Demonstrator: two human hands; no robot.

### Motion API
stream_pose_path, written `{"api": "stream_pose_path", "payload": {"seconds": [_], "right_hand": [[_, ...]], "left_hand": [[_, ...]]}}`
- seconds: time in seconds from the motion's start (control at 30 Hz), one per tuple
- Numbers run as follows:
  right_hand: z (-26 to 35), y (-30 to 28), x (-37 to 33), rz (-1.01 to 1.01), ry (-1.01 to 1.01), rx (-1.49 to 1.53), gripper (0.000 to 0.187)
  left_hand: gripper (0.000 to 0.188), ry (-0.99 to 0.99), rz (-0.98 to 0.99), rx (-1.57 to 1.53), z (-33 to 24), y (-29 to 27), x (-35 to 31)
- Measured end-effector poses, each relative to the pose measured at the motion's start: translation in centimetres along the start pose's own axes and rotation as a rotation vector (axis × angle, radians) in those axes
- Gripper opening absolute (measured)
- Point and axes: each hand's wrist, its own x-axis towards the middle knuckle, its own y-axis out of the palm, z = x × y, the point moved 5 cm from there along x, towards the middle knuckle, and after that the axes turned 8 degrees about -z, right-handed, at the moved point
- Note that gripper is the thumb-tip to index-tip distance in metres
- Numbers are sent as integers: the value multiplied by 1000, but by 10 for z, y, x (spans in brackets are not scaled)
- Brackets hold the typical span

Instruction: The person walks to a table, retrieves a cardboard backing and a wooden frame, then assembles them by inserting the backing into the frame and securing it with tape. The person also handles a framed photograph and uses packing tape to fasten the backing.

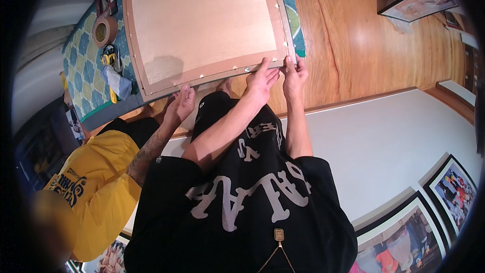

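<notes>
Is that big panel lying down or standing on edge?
Lying down: the panel has its brown-bordered face upward over the patterned cloth, the left hand and right hand at its near edge.

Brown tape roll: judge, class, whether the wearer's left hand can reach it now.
Probably not without stretching: much of the framed panel lies between the left hand, at its near edge, and the tape roll.

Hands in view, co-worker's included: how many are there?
3: the left hand and right hand at the framed panel, and a co-worker's hand left of them. The co-worker's other hand may be hidden.
</notes>
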Motion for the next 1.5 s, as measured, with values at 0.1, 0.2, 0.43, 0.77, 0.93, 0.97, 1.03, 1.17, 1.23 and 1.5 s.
{"api": "stream_pose_path", "payload": {"seconds": [0.1,0.2,0.43,0.77,0.93,0.97,1.03,1.17,1.23,1.5], "right_hand": [[-1,2,-2,-18,-18,-18,42],[0,3,-6,-70,-17,-38,44],[-3,3,0,-85,-14,-129,38],[8,3,6,-107,58,-272,41],[26,10,4,3,50,-429,34],[33,11,5,37,-13,-576,32],[54,16,3,49,-116,-844,39],[77,20,11,99,-315,-1282,44],[88,23,13,110,-413,-1316,44],[142,109,90,237,-557,-1093,40]], "left_hand": [[54,96,-146,-98,2,3,1],[43,198,-236,-48,5,0,3],[26,282,-304,-102,3,2,3],[31,214,-348,-8,14,-6,27],[49,56,-257,52,13,-5,21],[53,-11,-202,65,11,-4,13],[59,-52,-63,172,4,1,-6],[44,13,184,382,-37,10,-68],[35,223,184,435,-80,3,-84],[29,973,-214,426,-290,-94,-55]]}}
